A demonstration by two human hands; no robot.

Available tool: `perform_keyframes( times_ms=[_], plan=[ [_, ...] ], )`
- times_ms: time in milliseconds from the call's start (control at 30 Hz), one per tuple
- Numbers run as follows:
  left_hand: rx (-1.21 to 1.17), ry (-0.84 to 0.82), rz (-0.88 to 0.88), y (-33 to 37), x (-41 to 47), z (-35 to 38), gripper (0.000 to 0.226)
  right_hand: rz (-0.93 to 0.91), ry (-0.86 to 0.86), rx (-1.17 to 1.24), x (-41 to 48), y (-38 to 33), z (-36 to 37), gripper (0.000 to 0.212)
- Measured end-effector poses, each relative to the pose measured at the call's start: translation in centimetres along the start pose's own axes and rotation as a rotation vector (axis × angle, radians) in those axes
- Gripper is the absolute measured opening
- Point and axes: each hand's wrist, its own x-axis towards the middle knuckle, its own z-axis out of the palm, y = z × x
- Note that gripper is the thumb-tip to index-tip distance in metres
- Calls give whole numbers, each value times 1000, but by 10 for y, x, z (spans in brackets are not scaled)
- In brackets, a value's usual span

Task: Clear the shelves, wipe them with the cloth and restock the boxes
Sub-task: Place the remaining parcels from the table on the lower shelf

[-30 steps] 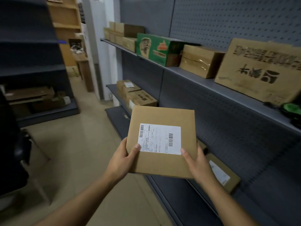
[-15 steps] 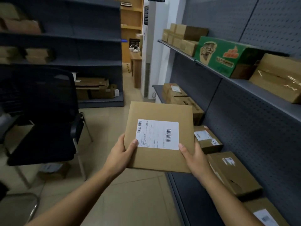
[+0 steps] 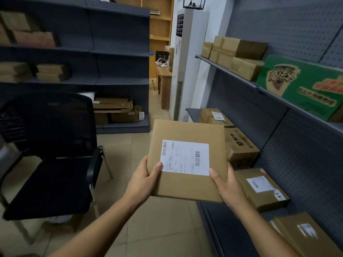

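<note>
Pinching the flat box by its sides — left grip, right grip.

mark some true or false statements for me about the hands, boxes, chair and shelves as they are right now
1. The left hand and right hand both hold the flat brown box. True.
2. The black chair stands to the right of that box. False: the black chair stands to its left, on the floor.
3. A green box sits on the upper shelf at right. True.
4. The held box rests on the chair seat. False: it is held in the air, apart from the chair.
5. The lower shelf at right has no boxes on it. False: brown boxes lie on the lower shelf.
</note>
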Motion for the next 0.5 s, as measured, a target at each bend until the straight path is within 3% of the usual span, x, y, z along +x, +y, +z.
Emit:
perform_keyframes(
  times_ms=[333,500],
  plan=[
    [-22,-40,25,1,137,-23,43,12,17,-16,125,-18,46,47],
    [-25,-33,31,4,214,-18,35,-2,19,-29,203,-10,59,50]
  ],
)
